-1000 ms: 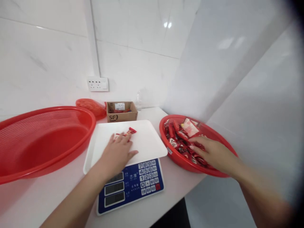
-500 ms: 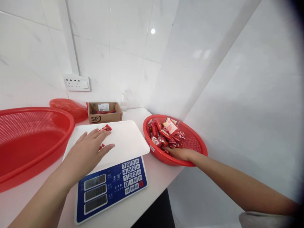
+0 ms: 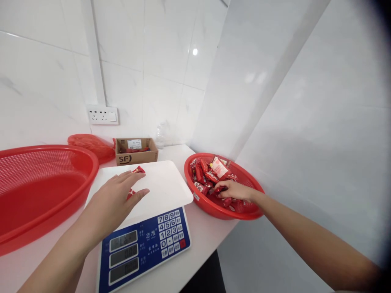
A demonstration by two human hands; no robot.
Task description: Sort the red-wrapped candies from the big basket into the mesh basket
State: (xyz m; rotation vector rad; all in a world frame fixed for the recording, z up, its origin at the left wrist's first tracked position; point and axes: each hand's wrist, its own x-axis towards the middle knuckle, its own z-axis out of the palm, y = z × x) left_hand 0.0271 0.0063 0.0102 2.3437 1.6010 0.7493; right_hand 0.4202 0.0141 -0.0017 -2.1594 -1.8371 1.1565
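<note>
My left hand (image 3: 117, 197) is over the white pan (image 3: 165, 187) of a blue and white digital scale (image 3: 149, 240), fingers spread. Small red packets (image 3: 139, 169) show on the pan beside and beneath its fingers. Over at the right, my right hand (image 3: 233, 190) reaches into a round red basket (image 3: 210, 208) that holds several red wrapped packets (image 3: 200, 175). Its fingers are bent and pressed round a red packet at the pile, partly hidden by the hand.
A large red basket (image 3: 45, 221) stands on the left. Behind the scale are a cardboard box (image 3: 137, 157) with packets inside, a red plastic bag (image 3: 91, 145) and a clear plastic object (image 3: 161, 134). Walls rise behind and at the right.
My right hand has risen out of the packets, and its fingers now show around a red packet. My left hand keeps its place over the scale. The view has tilted up slightly.
</note>
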